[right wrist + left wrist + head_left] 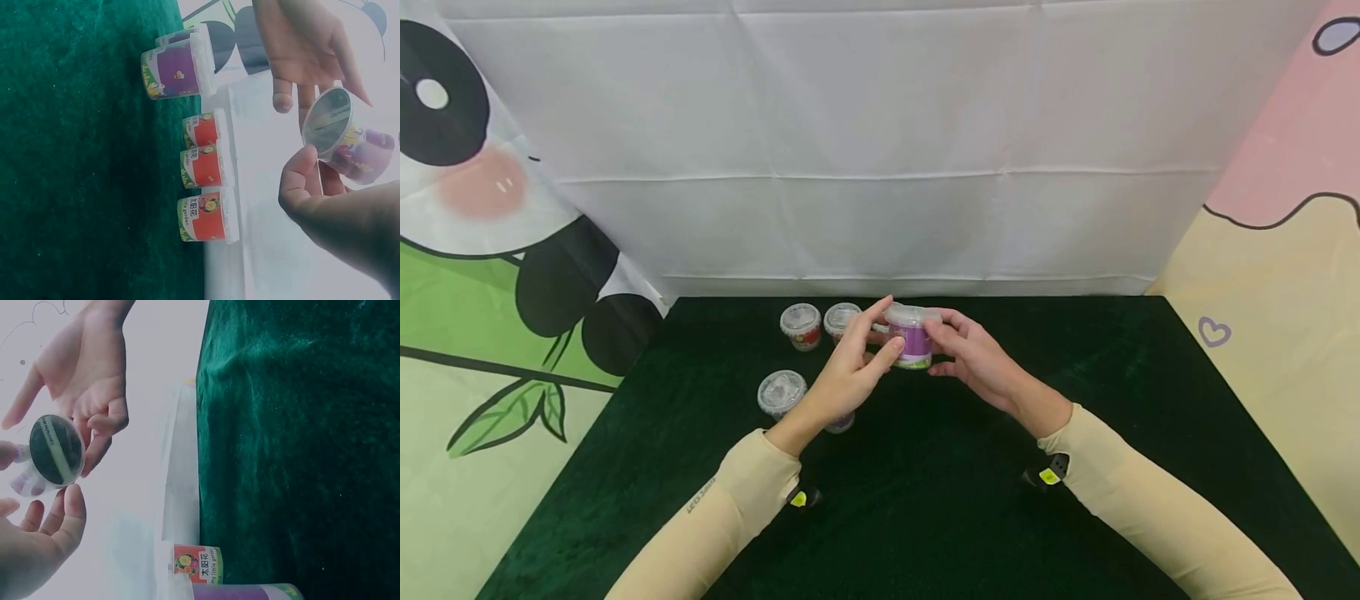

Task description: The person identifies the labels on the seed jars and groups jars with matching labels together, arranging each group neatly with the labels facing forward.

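Between my two hands is a small purple-labelled plastic cup (913, 340) with a clear lid, raised above the dark green cloth. My left hand (850, 367) holds its left side, thumb on the near face and index finger stretched up by the lid. On the other side my right hand (977, 358) grips it, thumb against the label and fingers behind. Both wrist views catch the cup's dark round base (57, 450) and show each hand's fingers around its edge. The far sides of the fingers are partly hidden by the cup.
Red-labelled cups (206, 215) stand in a row at the back left. Nearer stand purple-labelled cups (178, 72), partly behind my left forearm in the head view. Green cloth (925, 500) covers the table, and a white sheet (887, 150) hangs behind it.
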{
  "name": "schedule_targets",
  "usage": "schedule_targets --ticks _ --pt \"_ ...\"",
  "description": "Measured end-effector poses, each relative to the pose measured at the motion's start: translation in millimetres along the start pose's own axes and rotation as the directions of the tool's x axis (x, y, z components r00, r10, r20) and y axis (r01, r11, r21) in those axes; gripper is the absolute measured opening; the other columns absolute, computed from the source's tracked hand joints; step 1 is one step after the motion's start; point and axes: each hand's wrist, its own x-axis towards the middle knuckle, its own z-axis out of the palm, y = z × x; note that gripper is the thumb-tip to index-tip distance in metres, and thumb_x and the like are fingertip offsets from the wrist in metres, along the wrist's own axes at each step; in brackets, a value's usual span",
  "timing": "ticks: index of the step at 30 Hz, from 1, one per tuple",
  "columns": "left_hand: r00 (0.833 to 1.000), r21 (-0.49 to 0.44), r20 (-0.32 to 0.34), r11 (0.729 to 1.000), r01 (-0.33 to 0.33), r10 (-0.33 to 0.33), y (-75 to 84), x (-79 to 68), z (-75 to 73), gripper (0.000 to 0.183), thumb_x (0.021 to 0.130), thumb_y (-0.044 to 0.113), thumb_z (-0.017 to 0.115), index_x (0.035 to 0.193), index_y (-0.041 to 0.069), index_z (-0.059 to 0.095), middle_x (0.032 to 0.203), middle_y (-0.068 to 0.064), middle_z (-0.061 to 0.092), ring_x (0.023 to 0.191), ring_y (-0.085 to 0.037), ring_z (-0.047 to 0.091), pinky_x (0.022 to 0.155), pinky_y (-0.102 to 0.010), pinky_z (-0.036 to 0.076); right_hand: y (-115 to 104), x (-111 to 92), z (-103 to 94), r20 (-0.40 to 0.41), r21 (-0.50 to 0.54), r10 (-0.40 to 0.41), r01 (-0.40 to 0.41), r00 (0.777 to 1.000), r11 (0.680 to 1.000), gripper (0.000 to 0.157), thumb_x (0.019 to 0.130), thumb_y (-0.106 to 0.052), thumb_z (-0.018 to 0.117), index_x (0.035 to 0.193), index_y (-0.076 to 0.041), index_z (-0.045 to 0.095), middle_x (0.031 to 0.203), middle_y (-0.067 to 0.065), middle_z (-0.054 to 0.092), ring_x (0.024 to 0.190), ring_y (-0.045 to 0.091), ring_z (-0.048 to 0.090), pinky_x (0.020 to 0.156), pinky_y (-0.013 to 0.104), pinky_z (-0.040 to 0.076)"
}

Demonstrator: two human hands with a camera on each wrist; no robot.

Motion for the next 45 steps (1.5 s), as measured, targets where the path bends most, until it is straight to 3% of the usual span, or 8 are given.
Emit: schedule_targets --ticks 3,9,17,21,30,39,45 --pt "1.000 0.028 -0.004 1.000 0.002 -0.002 1.4 -0.7 2.1 0.062 0.107 0.021 0.055 0.161 0.023 0.026 0.140 -0.012 0.039 0.120 -0.027 0.051 0.082 -0.037 0.056 0.3 0.4 1.0 0.011 -0.010 -0.010 0.011 1.000 1.000 0.061 0.106 -0.040 0.052 0.151 -0.006 0.030 0.141 0.014 0.043 0.118 0.028 0.050 0.093 0.038 0.049" --pt "1.000 0.031 -0.012 1.000 -0.002 0.003 1.2 -3.6 5.8 0.062 0.106 0.010 0.054 0.160 0.011 0.024 0.139 -0.019 0.039 0.120 -0.035 0.052 0.084 -0.047 0.055 -0.6 0.8 3.4 -0.010 -0.059 -0.009 0.008 1.000 0.998 0.064 0.104 -0.039 0.058 0.154 -0.008 0.032 0.144 0.014 0.044 0.124 0.029 0.048 0.096 0.040 0.050" --pt "1.000 -0.061 -0.010 0.998 0.012 -0.013 38.1 -7.0 -2.9 0.046 0.110 0.007 0.037 0.155 -0.001 0.031 0.135 -0.024 0.047 0.106 -0.032 0.056 0.084 -0.058 0.053 -0.1 -0.2 2.2 -0.020 -0.071 -0.013 0.012 1.000 0.997 0.061 0.106 -0.038 0.053 0.156 -0.010 0.035 0.147 0.014 0.043 0.126 0.029 0.045 0.097 0.042 0.048" --pt "0.999 -0.074 -0.005 0.997 0.034 -0.034 38.1 -6.7 -6.1 0.045 0.110 0.008 0.037 0.154 0.000 0.031 0.136 -0.024 0.047 0.105 -0.030 0.056 0.084 -0.060 0.052 1.6 0.6 1.2 -0.027 -0.056 -0.008 0.007 1.000 0.998 0.063 0.107 -0.039 0.051 0.159 -0.011 0.029 0.147 0.013 0.042 0.124 0.029 0.047 0.095 0.040 0.049" --pt "0.998 -0.101 0.004 0.992 0.070 -0.070 -0.5 -2.1 -6.9 0.047 0.111 0.014 0.039 0.157 0.010 0.029 0.139 -0.020 0.048 0.105 -0.030 0.056 0.085 -0.059 0.053 2.6 0.9 1.1 -0.004 -0.053 -0.018 0.018 1.000 0.998 0.056 0.107 -0.038 0.050 0.154 -0.009 0.038 0.143 0.014 0.046 0.121 0.029 0.049 0.092 0.037 0.051" --pt "0.996 -0.071 0.034 0.994 0.087 -0.084 -3.6 -3.1 -9.1 0.048 0.112 0.026 0.040 0.157 0.015 0.032 0.135 -0.015 0.050 0.102 -0.028 0.058 0.084 -0.052 0.054 4.9 1.5 -2.3 -0.002 -0.075 -0.003 0.003 1.000 0.997 0.055 0.108 -0.037 0.050 0.154 -0.010 0.040 0.144 0.014 0.047 0.122 0.030 0.050 0.093 0.038 0.052" --pt "0.994 -0.051 0.066 0.995 0.091 -0.088 -4.0 -2.3 -12.7 0.047 0.111 0.029 0.041 0.156 0.016 0.033 0.135 -0.014 0.049 0.098 -0.030 0.059 0.085 -0.057 0.053 3.4 0.5 -2.6 0.009 -0.088 0.007 -0.007 1.000 0.996 0.056 0.108 -0.038 0.049 0.154 -0.009 0.039 0.141 0.015 0.049 0.121 0.031 0.049 0.094 0.037 0.051"
